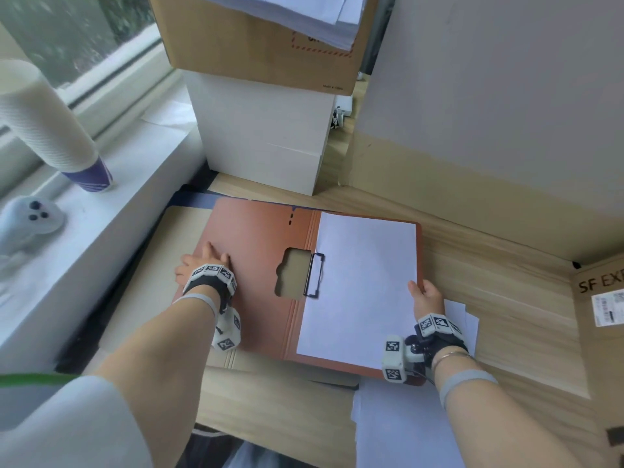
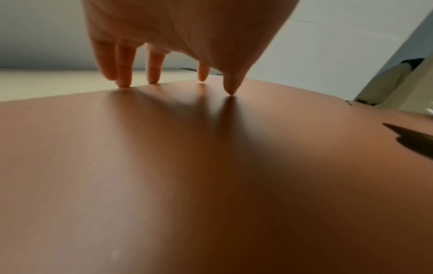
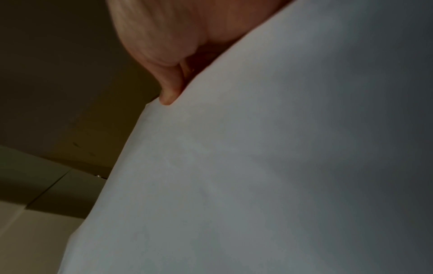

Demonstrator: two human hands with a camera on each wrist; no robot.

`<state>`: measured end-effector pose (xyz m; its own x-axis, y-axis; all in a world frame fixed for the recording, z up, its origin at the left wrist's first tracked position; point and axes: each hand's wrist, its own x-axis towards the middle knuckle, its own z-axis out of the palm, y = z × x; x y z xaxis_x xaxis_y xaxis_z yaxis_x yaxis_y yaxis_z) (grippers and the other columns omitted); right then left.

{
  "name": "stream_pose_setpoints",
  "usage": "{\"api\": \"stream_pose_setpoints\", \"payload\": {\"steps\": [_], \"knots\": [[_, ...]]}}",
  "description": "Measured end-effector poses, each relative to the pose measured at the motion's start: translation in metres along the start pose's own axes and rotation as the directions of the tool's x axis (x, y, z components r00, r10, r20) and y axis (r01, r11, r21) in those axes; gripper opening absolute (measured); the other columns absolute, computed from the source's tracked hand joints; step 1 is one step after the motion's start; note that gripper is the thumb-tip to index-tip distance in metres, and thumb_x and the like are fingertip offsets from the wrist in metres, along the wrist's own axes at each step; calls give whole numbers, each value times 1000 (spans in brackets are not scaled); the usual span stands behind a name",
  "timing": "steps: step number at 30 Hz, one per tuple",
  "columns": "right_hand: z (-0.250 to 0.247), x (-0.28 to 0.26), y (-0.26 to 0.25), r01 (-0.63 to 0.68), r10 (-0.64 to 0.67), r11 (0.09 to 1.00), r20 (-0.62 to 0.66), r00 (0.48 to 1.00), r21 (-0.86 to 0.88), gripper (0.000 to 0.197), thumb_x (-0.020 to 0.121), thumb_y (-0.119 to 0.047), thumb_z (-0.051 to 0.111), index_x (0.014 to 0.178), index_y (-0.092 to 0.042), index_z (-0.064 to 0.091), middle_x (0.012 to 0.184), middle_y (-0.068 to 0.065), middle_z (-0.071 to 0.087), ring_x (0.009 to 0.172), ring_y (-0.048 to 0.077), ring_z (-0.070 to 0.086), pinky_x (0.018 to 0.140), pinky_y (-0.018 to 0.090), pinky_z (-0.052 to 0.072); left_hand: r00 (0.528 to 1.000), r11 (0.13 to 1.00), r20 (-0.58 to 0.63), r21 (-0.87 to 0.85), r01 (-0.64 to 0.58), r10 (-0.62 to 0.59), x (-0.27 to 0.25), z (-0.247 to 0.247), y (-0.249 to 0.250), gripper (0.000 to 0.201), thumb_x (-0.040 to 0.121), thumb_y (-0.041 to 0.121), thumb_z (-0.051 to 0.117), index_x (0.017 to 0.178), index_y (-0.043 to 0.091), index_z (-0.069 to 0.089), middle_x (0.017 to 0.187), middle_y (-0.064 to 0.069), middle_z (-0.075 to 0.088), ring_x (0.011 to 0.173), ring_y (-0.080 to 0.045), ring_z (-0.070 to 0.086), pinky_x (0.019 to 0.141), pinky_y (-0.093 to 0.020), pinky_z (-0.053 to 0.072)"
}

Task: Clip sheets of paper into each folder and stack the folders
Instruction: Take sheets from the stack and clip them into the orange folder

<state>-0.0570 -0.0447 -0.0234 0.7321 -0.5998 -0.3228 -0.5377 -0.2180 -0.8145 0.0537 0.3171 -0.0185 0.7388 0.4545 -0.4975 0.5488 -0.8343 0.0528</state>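
A brown folder (image 1: 256,258) lies spread open on the wooden table. White sheets of paper (image 1: 361,285) lie on its right half beside a black clip (image 1: 314,275) at the spine. My left hand (image 1: 206,261) presses flat on the left cover, and its straight fingertips (image 2: 153,79) touch the brown folder (image 2: 211,176). My right hand (image 1: 425,293) pinches the right edge of the sheets, thumb on top. In the right wrist view the thumb (image 3: 167,98) lies on the paper (image 3: 257,176); the other fingers are hidden beneath.
Tan folders (image 1: 182,238) lie under the brown one. Loose white sheets (image 1: 398,423) lie at the table's front. A white box (image 1: 266,136) with a cardboard box (image 1: 256,42) on it stands behind. Paper cups (image 1: 44,126) sit on the sill at left; a cardboard box (image 1: 604,319) at right.
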Motion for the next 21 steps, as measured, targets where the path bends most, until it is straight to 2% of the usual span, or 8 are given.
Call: {"api": "stream_pose_setpoints", "payload": {"steps": [4, 7, 9, 11, 13, 15, 19, 21], "knots": [[-1, -2, 1, -3, 3, 1000, -18, 1000, -17, 28, 93, -9, 49, 101, 18, 55, 96, 36, 60, 83, 40, 55, 84, 44, 46, 999, 999, -29, 15, -35, 35, 0, -16, -4, 45, 92, 45, 45, 135, 32, 37, 130, -18, 39, 122, -38, 40, 106, -43, 27], [-5, -4, -3, -17, 17, 1000, 0, 1000, -4, 27, 94, -9, 47, 106, 13, 55, 90, 17, 56, 85, 26, 51, 78, 32, 39, 990, 990, -44, 45, -133, 135, -5, -43, -5, 48, 91, 27, 47, 137, 32, 34, 133, -16, 42, 127, -36, 41, 108, -45, 26], [-8, -4, -4, -31, 31, 999, -6, 1000, 11, 27, 95, -10, 45, 109, 10, 55, 94, 11, 55, 88, 20, 48, 79, 29, 35, 961, 955, -8, 114, -273, 276, -20, -68, -2, 70, 85, 9, 52, 145, 30, 23, 142, -14, 39, 136, -34, 35, 110, -50, 25], [-10, -3, -5, -45, 46, 999, -12, 999, 20, 27, 96, -11, 44, 110, 10, 54, 94, 11, 54, 87, 20, 47, 79, 28, 34, 904, 888, 16, 181, -423, 428, -30, -96, 6, 73, 77, 11, 61, 141, 29, 32, 136, -11, 49, 125, -34, 49, 100, -46, 40], [-14, -4, -6, -61, 61, 998, -9, 998, 23, 28, 96, -12, 42, 111, 9, 53, 92, 12, 52, 85, 22, 46, 77, 29, 34, 848, 837, 45, 140, -529, 528, -31, -124, 19, 49, 77, 27, 55, 126, 28, 52, 122, -8, 61, 100, -29, 61, 84, -33, 46], [-16, -7, -8, -80, 80, 996, 5, 997, 43, 26, 97, -14, 40, 109, 5, 54, 94, 12, 52, 87, 22, 46, 79, 30, 34, 779, 766, 101, 143, -627, 619, -39, -148, 37, 33, 87, 14, 51, 119, 21, 60, 109, -9, 65, 92, -27, 63, 81, -30, 46], [-21, -17, -16, -131, 118, 977, 86, 989, 166, 38, 99, -24, 35, 123, 0, 50, 120, 17, 58, 101, 22, 51, 93, 35, 39, 571, 553, 136, 148, -820, 809, -85, -173, 82, 27, 89, 5, 47, 101, 18, 67, 74, 10, 67, 63, -1, 63, 67, -8, 45], [-25, -23, -23, -146, 119, 969, 140, 983, 200, 42, 100, -29, 33, 126, -2, 50, 121, 13, 58, 102, 20, 51, 89, 30, 37, 448, 426, 169, 148, -892, 878, -116, -166, 105, 26, 89, 3, 47, 101, 14, 68, 74, 8, 66, 68, -6, 62, 66, -8, 45]]}}
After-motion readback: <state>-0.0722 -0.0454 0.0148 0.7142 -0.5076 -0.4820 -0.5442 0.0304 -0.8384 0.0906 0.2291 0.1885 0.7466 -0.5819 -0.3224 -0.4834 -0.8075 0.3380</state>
